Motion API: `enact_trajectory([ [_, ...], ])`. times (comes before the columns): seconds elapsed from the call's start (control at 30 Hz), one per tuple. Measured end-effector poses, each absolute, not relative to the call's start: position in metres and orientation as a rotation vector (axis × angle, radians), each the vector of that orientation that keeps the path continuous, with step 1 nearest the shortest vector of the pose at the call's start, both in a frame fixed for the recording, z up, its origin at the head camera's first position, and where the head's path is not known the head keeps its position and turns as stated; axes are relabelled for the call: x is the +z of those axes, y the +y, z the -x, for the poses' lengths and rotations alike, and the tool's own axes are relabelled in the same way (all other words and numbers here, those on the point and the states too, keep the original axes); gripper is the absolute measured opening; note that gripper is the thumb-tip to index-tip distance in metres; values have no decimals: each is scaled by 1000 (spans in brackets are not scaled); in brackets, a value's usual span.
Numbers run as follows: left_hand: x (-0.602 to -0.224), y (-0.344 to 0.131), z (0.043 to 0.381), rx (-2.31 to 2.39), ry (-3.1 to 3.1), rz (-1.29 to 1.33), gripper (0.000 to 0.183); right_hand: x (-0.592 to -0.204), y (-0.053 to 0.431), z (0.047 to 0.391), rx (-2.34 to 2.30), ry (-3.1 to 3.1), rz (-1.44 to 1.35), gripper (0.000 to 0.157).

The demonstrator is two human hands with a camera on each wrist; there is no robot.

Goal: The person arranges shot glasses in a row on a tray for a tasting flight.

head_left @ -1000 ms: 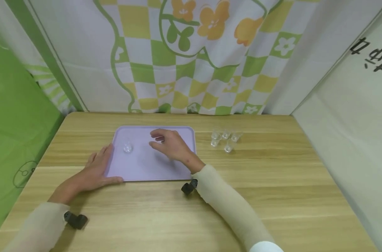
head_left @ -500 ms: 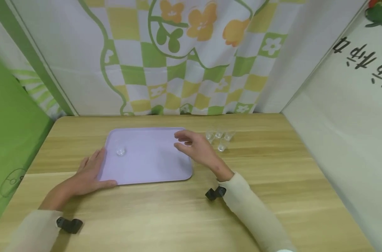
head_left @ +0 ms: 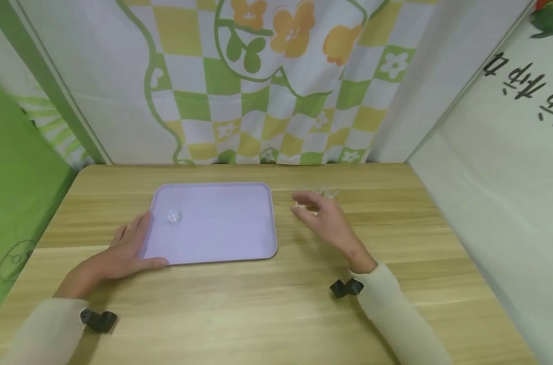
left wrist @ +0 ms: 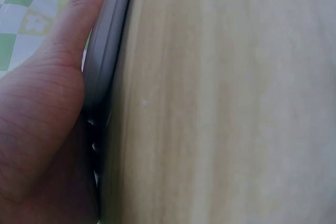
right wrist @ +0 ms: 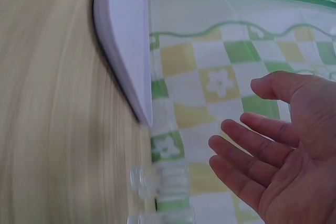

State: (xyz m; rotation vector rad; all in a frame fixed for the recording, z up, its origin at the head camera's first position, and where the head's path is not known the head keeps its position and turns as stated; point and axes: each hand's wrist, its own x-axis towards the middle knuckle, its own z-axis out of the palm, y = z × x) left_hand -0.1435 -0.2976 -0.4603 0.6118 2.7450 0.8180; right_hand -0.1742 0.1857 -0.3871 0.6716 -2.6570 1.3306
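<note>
A pale purple tray point(head_left: 221, 223) lies on the wooden table. On its left part stands one small clear glass point(head_left: 173, 217). My left hand point(head_left: 121, 256) rests against the tray's left edge, fingers along the side and thumb at the front corner. In the left wrist view the thumb point(left wrist: 73, 24) lies along the tray's rim point(left wrist: 107, 40). To the right of the tray my right hand point(head_left: 324, 218) hovers with relaxed, parted fingers, holding nothing. It partly hides a group of clear glasses point(head_left: 331, 193). Some of these glasses point(right wrist: 157, 182) show below the hand point(right wrist: 273, 145) in the right wrist view.
A checked curtain point(head_left: 267, 111) hangs along the table's back edge. A white wall sheet point(head_left: 500, 167) with black writing stands on the right, and a green sheet point(head_left: 21, 203) on the left. Dark wrist cameras point(head_left: 98, 320) sit on both sleeves.
My right hand has moved from over the tray to the right, out to the group of glasses. The left hand stays at the tray's edge. The head view has shifted slightly.
</note>
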Motion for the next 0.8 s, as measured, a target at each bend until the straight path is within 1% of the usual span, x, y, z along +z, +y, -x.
enact_trajectory([
  [0.37, -462, -294, 148, 812, 2734, -610, 128, -392, 226, 174, 1263, -2575, -494, 32],
  [0.8, -462, -300, 147, 790, 2730, -583, 129, -407, 245, 184, 1265, -2637, -410, 37],
])
